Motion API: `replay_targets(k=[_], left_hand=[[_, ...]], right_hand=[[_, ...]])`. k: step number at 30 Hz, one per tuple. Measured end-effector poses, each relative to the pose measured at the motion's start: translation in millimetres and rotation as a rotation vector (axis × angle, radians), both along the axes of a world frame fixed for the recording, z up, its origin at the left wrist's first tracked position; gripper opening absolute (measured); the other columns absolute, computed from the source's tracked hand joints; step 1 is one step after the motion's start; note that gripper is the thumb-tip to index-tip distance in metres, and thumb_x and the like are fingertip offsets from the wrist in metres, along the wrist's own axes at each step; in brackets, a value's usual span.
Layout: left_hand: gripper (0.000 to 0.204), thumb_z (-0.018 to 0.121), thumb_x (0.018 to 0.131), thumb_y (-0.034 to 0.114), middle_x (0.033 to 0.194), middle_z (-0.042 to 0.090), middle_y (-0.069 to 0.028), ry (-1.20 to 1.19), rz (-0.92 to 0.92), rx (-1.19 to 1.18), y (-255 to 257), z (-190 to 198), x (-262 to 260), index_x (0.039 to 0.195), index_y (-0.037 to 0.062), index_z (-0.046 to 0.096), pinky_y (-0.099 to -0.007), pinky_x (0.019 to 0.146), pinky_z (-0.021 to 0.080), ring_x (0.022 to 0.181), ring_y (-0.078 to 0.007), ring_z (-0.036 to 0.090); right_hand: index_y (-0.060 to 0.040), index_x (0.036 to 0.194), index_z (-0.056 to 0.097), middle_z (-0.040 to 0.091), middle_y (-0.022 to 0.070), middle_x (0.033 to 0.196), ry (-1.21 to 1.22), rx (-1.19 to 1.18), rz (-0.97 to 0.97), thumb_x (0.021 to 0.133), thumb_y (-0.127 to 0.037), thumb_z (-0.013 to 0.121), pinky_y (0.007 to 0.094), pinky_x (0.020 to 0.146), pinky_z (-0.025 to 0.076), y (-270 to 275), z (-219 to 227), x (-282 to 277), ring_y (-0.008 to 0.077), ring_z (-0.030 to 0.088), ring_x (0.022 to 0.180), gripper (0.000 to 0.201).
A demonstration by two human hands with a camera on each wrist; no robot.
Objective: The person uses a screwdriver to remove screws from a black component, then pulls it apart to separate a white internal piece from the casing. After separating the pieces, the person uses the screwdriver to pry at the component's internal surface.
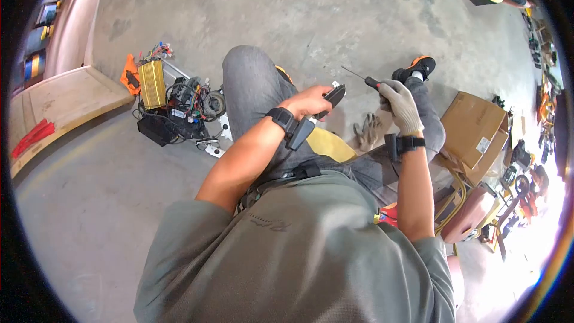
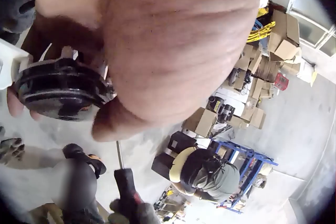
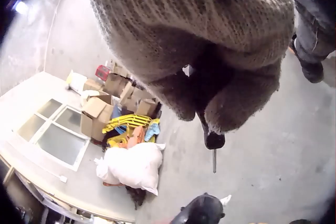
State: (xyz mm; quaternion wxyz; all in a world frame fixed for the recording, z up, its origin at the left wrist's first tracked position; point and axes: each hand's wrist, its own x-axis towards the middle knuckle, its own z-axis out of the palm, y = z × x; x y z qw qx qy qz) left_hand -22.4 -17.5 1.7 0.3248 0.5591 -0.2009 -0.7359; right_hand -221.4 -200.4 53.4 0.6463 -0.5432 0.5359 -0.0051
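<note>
A bare left hand [image 1: 310, 101] grips a dark part [image 1: 335, 97] with a small white piece at its end. Up close in the left wrist view the part [image 2: 63, 90] is black, glossy and rounded, with the thumb along its side. The gloved right hand [image 1: 400, 104] holds a screwdriver [image 1: 372, 82], whose thin shaft points toward the upper left in the head view. In the right wrist view, gloved fingers [image 3: 231, 103] curl round the screwdriver's dark handle [image 3: 214, 139]. Between screwdriver tip and dark part there is a gap.
A loose glove [image 1: 368, 131] lies between the legs by a yellow surface [image 1: 330, 145]. Left are a gold box [image 1: 152, 84], wires and black electronics; a wooden platform [image 1: 72, 98] bears red gloves. A cardboard box [image 1: 472, 128] stands right. Another person [image 2: 207, 174] bends near a blue rack.
</note>
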Motion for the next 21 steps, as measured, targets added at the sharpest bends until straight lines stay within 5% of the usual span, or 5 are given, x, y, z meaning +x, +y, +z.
replay_targets(k=[6, 8, 10, 19, 21], left_hand=[[0.046, 0.063, 0.081, 0.003, 0.094, 0.065, -0.0077, -0.082, -0.020, 0.064, 4.7, 3.9, 4.0, 0.126, 0.0006, 0.056, -0.0289, 0.061, 0.052, 0.074, -0.0133, 0.063], [0.046, 0.062, 0.081, 0.002, 0.092, 0.065, -0.0070, -0.122, -0.005, 0.038, 5.5, 7.7, 6.2, 0.126, -0.0005, 0.055, -0.0289, 0.062, 0.052, 0.074, -0.0133, 0.063], [0.049, 0.062, 0.081, 0.000, 0.091, 0.064, -0.0064, -0.081, 0.015, 0.085, 7.6, -2.8, 5.5, 0.129, -0.0006, 0.054, -0.0293, 0.063, 0.052, 0.075, -0.0130, 0.063], [0.054, 0.059, 0.086, 0.001, 0.097, 0.069, -0.0090, -0.104, -0.053, 0.090, 5.7, 8.7, 13.4, 0.139, 0.0024, 0.045, -0.0288, 0.065, 0.052, 0.080, -0.0147, 0.065], [0.060, 0.059, 0.087, 0.000, 0.105, 0.066, -0.0117, -0.061, 0.094, 0.212, 4.9, 9.6, 12.3, 0.143, 0.0042, 0.037, -0.0292, 0.064, 0.053, 0.085, -0.0166, 0.068]], right_hand=[[0.0078, 0.111, 0.062, 0.062, 0.0066, 0.077, 0.177, 0.045, 0.117, 0.084, -0.026, 0.066, 0.0262, 0.058, 0.053, -16.1, -103.5, 22.5, 0.0125, 0.061, 0.062, 0.043], [0.0037, 0.101, 0.062, 0.059, 0.0044, 0.074, 0.189, 0.052, 0.082, 0.085, -0.019, 0.065, 0.0248, 0.051, 0.047, -14.4, -125.4, 29.4, 0.0103, 0.055, 0.054, 0.028], [0.0075, 0.108, 0.064, 0.063, 0.0075, 0.076, 0.191, 0.048, 0.101, 0.081, -0.023, 0.066, 0.0283, 0.058, 0.055, -14.7, -146.8, 33.1, 0.0140, 0.062, 0.062, 0.041], [0.0055, 0.108, 0.066, 0.070, 0.0156, 0.084, 0.293, 0.024, 0.187, 0.077, -0.028, 0.070, 0.0316, 0.067, 0.054, -19.9, -217.3, 43.9, 0.0195, 0.069, 0.071, 0.046], [0.0047, 0.108, 0.066, 0.071, 0.0158, 0.084, 0.300, 0.058, 0.227, 0.077, -0.030, 0.070, 0.0319, 0.069, 0.054, -21.3, -232.3, 40.9, 0.0209, 0.070, 0.072, 0.047]])
